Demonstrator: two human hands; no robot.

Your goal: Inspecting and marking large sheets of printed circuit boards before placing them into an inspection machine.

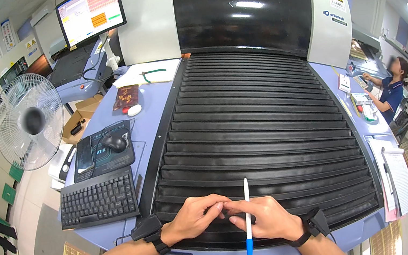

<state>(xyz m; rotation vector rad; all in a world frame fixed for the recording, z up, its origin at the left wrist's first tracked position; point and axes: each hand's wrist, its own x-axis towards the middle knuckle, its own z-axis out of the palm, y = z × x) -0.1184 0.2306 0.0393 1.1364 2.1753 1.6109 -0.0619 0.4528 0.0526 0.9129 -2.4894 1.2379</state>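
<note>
A slim white pen (247, 210) with a blue end crosses my right hand (269, 218), tucked among its bent fingers. It stands nearly upright in the picture, its white tip pointing away from me and its blue end toward me. My left hand (194, 218) is closed, thumb and forefinger pressed together, and its fingertips meet those of my right hand. Whether anything small sits between them is hidden. Both hands are over the near edge of a black pleated bellows cover (253, 129). Each wrist wears a dark band with a black block on it.
Left of the cover lie a black keyboard (97, 198), a mouse (115, 142), a phone (84, 153) and green-handled pliers (153, 72). A fan (32, 120) stands farther left. A notepad (399, 177) lies at right. Beyond it, a person (392, 87) works.
</note>
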